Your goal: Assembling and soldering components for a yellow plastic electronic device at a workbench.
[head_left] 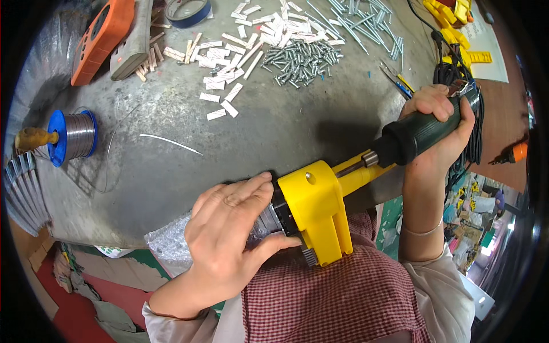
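My left hand (226,228) is closed around the dark, ribbed end of a yellow plastic housing (311,200), its thumb below and fingers on top. The housing lies at the table's near edge, against a red checked apron (331,297). Wrapped around a dark green electric screwdriver (426,131), my right hand (440,117) holds it slanted down to the left. The driver's metal bit (350,170) reaches the housing's right side; its tip is hidden there. A yellow handle-like part (363,178) extends behind the bit.
Screws (300,62) lie heaped at the back centre beside white strips (229,63) and long metal rods (366,23). A blue wire spool (73,137) stands at left. Bubble wrap (170,240) sits by my left hand; black cables (472,137) hang at right.
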### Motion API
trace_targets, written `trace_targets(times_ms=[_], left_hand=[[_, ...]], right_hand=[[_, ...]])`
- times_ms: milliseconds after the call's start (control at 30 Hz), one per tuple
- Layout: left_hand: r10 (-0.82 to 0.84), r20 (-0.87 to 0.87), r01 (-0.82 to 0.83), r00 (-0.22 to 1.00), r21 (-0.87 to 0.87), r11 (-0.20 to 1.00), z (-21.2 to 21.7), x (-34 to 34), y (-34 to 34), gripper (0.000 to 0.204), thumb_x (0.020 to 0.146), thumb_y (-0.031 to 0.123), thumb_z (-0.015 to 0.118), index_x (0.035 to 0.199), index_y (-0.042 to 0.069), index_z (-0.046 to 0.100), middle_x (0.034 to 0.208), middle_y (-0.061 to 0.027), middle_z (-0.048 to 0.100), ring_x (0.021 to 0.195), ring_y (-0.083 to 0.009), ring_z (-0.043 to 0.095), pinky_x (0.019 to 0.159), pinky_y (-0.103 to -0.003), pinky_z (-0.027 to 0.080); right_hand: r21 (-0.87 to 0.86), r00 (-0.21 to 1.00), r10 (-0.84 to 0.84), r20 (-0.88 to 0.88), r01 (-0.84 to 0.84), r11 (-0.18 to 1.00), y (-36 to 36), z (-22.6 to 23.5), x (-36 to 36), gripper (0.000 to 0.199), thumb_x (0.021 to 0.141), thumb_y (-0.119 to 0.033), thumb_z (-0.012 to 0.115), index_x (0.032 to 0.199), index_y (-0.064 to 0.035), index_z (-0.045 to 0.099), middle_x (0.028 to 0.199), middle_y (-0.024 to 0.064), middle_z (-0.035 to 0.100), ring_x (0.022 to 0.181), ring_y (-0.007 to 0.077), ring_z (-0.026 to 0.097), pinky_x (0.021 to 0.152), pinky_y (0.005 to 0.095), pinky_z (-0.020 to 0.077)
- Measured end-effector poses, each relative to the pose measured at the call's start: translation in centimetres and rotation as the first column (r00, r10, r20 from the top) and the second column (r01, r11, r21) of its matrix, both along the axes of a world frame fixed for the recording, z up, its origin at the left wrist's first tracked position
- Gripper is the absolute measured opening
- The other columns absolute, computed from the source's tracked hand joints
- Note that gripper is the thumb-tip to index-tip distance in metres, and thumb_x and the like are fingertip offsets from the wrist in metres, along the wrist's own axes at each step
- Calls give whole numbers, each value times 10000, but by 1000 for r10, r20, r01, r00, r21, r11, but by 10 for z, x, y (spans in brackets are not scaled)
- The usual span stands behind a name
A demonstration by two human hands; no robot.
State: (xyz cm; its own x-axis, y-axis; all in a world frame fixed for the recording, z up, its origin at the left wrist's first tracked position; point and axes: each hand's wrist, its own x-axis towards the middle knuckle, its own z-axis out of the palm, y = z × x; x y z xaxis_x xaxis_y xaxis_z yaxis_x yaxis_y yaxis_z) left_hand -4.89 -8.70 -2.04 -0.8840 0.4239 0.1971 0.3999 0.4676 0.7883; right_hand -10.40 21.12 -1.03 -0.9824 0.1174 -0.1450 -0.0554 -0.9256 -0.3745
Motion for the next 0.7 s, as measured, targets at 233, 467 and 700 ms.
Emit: trace_targets(times_ms=[233,467,700], left_hand=[[2,-40,-1,999,23,1000,-5,2,-2,674,565,318,885,1074,-22,601,1089,-223,682,1011,-351,670,876,-426,489],[-1,-61,4,998,49,999,-5,-1,0,621,578,254,863,1059,-56,624,1082,-220,678,944,-349,664,836,-416,499],[31,-80,-31,996,4,1000,-2,4,1,668,542,269,903,1068,-14,605,1099,-206,683,990,-347,666,856,-403,494]], right_hand=[[-9,999,-9,43,10,1000,-2,1,0,248,831,-249,598,935,-44,502,740,-24,473,664,115,491,742,313,439],[23,997,-30,72,28,999,0,6,-3,248,824,-235,605,933,-40,496,740,-11,472,655,123,490,734,309,441],[9,988,-86,125,86,996,-6,11,1,268,846,-253,599,952,-30,497,747,-2,472,650,132,483,727,322,453]])
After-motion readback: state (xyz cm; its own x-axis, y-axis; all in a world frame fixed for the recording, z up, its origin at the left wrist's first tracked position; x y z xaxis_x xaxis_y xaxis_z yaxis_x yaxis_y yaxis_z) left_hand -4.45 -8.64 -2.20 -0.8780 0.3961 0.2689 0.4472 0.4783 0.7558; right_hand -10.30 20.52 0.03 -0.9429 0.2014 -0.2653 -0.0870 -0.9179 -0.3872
